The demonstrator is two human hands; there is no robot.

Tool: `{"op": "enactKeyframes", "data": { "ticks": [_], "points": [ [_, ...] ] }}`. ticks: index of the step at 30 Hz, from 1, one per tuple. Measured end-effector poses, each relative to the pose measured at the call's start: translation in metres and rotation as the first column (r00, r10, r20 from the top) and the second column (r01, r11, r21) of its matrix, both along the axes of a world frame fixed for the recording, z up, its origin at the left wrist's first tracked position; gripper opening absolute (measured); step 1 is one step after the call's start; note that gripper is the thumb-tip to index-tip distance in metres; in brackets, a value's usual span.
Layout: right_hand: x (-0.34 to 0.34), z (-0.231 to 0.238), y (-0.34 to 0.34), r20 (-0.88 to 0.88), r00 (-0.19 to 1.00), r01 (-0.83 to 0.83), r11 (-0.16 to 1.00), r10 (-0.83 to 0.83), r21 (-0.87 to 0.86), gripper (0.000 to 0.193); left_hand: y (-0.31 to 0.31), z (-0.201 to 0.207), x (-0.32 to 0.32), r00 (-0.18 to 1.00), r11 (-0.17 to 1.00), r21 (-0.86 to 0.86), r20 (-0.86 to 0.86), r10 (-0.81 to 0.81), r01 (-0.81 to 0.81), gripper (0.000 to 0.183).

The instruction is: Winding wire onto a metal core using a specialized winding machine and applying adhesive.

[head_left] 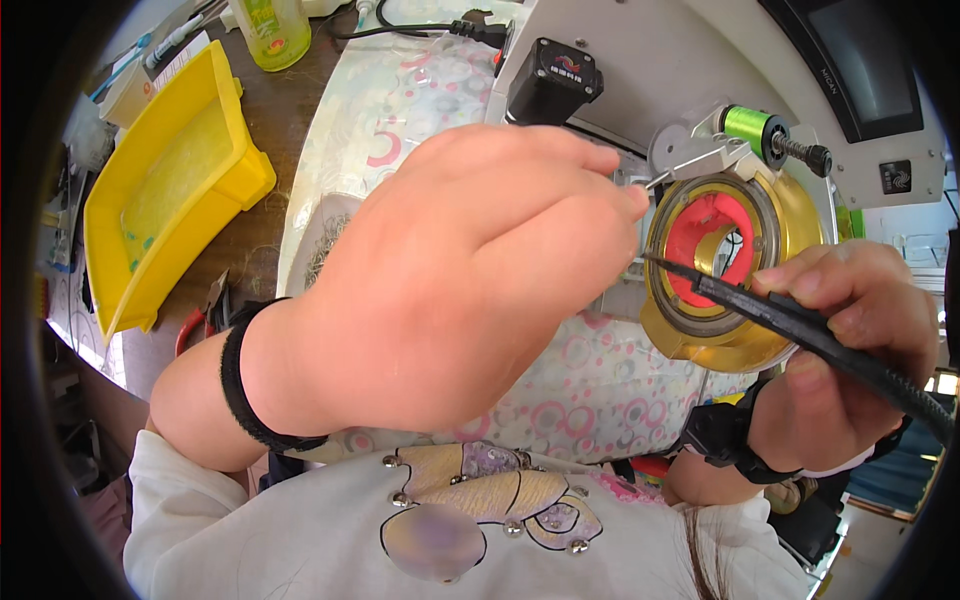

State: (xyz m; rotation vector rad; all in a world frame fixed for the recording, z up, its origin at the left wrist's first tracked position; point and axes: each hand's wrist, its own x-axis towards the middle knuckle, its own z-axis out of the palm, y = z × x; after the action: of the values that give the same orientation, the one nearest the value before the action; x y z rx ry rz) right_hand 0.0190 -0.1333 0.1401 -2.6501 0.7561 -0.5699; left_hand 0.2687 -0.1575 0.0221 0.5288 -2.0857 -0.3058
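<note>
My left hand [460, 270] fills the middle of the view, back of the hand up. Its fingers are closed in a pinch beside a gold ring-shaped machine head [672, 335], and what they hold is hidden. In my right hand [850, 330] are slim black tweezers [760, 310], their pointed tip reaching left across the ring toward my left fingertips. Red lining [690, 225] surrounds the ring's central hole. Above the ring, a spool of bright green thread [748, 127] sits by a metal arm [700, 163].
A shallow tray of small wire pieces [325, 245] lies partly behind my left wrist. Left of it are a yellow bin [245, 160] and red-handled pliers [192, 328]. A bottle of green liquid [272, 35] stands at the back. The machine's pale housing [660, 60] rises behind.
</note>
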Motion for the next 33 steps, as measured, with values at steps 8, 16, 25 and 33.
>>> {"op": "enactKeyframes", "data": {
  "ticks": [8, 16, 25, 33],
  "points": [
    [0.005, -0.012, 0.001, 0.144, 0.989, 0.021, 1.000, -0.023, 0.016, 0.029, -0.001, 0.001, 0.000, 0.999, 0.999, 0.009, -0.016, -0.038, 0.038, 0.018],
    [0.011, -0.012, 0.014, 0.191, 0.966, 0.169, 0.985, -0.174, 0.041, 0.030, -0.003, 0.002, 0.004, 0.997, 0.997, 0.009, 0.016, -0.078, 0.078, 0.018],
    [0.008, -0.013, 0.012, 0.184, 0.970, 0.157, 0.987, -0.159, 0.029, 0.030, -0.004, 0.000, 0.003, 0.997, 0.997, -0.001, -0.006, -0.075, 0.075, 0.018],
    [0.008, -0.013, 0.009, 0.183, 0.975, 0.123, 0.992, -0.123, 0.012, 0.030, -0.004, 0.000, 0.002, 0.998, 0.998, -0.023, -0.010, -0.064, 0.064, 0.017]
  ]
}}
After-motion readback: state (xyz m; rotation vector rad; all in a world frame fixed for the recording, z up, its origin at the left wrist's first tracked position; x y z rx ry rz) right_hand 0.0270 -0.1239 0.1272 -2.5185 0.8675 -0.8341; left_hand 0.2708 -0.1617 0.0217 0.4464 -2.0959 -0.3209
